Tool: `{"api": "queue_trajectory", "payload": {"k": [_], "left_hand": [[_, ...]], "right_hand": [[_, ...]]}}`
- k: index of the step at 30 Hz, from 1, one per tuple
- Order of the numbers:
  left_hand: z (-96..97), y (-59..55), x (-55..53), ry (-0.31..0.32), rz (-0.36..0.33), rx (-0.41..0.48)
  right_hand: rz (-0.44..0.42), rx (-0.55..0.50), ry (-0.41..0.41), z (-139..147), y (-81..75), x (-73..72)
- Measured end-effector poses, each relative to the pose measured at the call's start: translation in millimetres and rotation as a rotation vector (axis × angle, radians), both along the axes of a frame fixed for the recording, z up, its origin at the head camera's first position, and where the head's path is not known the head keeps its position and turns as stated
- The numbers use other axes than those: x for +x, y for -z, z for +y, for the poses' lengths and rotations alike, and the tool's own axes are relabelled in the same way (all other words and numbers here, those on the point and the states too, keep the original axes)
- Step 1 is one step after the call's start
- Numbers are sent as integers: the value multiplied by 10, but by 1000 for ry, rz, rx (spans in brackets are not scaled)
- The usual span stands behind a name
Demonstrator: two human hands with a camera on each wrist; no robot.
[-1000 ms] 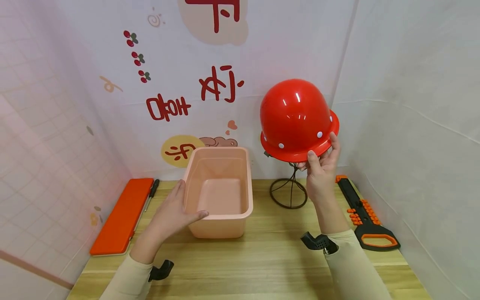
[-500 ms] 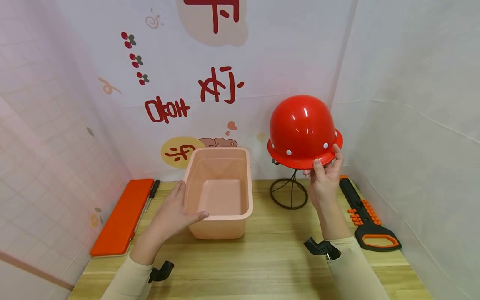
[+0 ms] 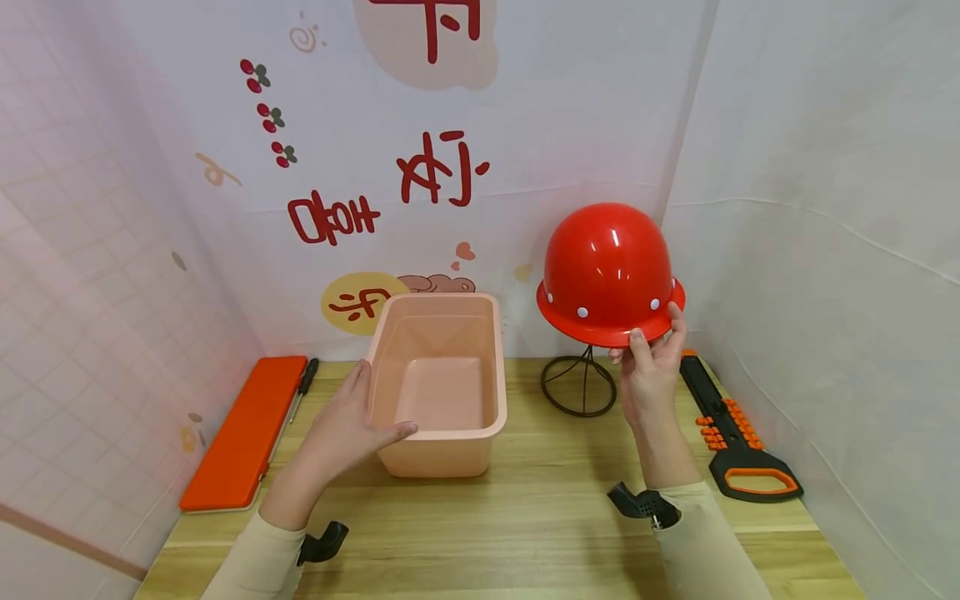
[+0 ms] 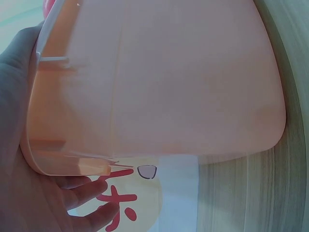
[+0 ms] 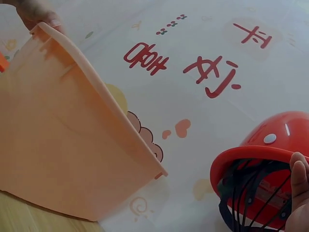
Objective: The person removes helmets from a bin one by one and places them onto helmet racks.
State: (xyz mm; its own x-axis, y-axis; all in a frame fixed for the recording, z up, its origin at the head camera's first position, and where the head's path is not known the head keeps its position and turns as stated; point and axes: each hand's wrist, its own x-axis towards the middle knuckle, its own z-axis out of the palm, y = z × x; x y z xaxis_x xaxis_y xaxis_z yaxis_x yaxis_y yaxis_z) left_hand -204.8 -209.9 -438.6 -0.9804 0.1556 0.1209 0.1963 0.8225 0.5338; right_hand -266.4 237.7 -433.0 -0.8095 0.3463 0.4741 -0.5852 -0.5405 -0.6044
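Note:
My right hand (image 3: 651, 375) pinches the brim of a red hard hat (image 3: 611, 267), thumb on the outside and other fingers beneath. Under the helmet stands a black wire stand (image 3: 579, 411) with a round base; in the right wrist view its wires reach up inside the hard hat (image 5: 270, 135), among the dark straps. A peach plastic tub (image 3: 442, 454) sits upright on the table with nothing in it. My left hand (image 3: 345, 429) holds the tub's near left corner, thumb along the front rim. The left wrist view shows bent fingers (image 4: 84, 193) beside the tub's side.
On the left lie a flat orange case (image 3: 243, 433) and a black-handled screwdriver (image 3: 306, 383). A black and orange tool with a loop handle (image 3: 753, 475) lies by the right wall. A white printed sheet (image 3: 570, 92) hangs behind the wooden table (image 3: 540, 533).
My right hand has lowered the hard hat over the wire stand, moving it down and slightly right. The left hand and the tub have stayed in place.

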Motion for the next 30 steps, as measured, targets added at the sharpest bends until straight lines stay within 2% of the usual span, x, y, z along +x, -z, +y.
{"api": "queue_trajectory", "payload": {"k": [14,22,30], "left_hand": [[26,-10,13,11,-5,8],[23,-18,2,10,-8,25],[24,-18,2,12,-11,28]], "right_hand": [[-68,-65,9,75,165,91],[-117,11,-2,155,218,96],[-202,99,50,209,273,113]]}}
